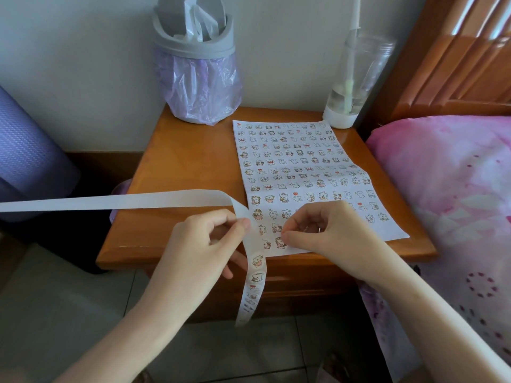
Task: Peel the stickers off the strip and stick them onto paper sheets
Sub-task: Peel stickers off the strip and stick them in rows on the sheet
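Note:
A white paper sheet (293, 161) lies on the wooden nightstand (188, 167), covered with several rows of small cartoon stickers. My left hand (201, 244) pinches a long white sticker strip (154, 200) at its bend. The bare backing runs off to the left, and the part that still carries stickers hangs down over the nightstand's front edge. My right hand (323, 230) rests on the sheet's near edge, thumb and forefinger pressed together on a sticker (279, 242) at the bottom row. Whether that sticker is stuck down fully is hidden by the fingers.
A grey bin with a purple liner (197, 70) stands at the back left of the nightstand. A clear bottle (351, 87) stands at the back right. A bed with pink bedding (448, 194) is at the right, a purple rolled mat (25, 150) at the left.

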Demonstrator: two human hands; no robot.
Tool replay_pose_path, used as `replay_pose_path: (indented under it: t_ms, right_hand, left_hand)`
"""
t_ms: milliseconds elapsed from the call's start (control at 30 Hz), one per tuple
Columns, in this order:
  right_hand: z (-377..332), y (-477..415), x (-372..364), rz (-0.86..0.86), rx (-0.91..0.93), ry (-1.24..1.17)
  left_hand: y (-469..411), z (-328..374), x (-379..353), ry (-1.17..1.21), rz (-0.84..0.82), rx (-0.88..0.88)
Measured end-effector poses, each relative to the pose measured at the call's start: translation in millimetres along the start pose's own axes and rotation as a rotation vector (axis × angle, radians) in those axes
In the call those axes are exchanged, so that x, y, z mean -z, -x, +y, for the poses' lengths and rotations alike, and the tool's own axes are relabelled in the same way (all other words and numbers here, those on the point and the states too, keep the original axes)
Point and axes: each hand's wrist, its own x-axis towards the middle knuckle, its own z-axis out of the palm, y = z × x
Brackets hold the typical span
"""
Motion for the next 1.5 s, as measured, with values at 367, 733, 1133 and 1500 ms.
replay_pose_path:
  t_ms: [367,733,1133,1500]
  right_hand:
    - [0.1,3.5,-6.5,0.043,0.03,0.071]
    - [7.0,3.0,-11.4,0.093,0.033,0.152]
    - [9.4,4.0,-10.4,0.086,0.03,0.123]
    - [-15.4,34.6,-12.6,0.01,0.256,-0.145]
  left_hand:
    - [1.3,3.2,-1.0,-0.001,0.002,0.006]
    - [1.8,4.0,-0.6,-0.016,0.007,-0.001]
    - [0.9,2.7,1.3,-0.002,-0.007,0.012]
    - [8.8,18.3,5.4,0.235,0.103,-0.035]
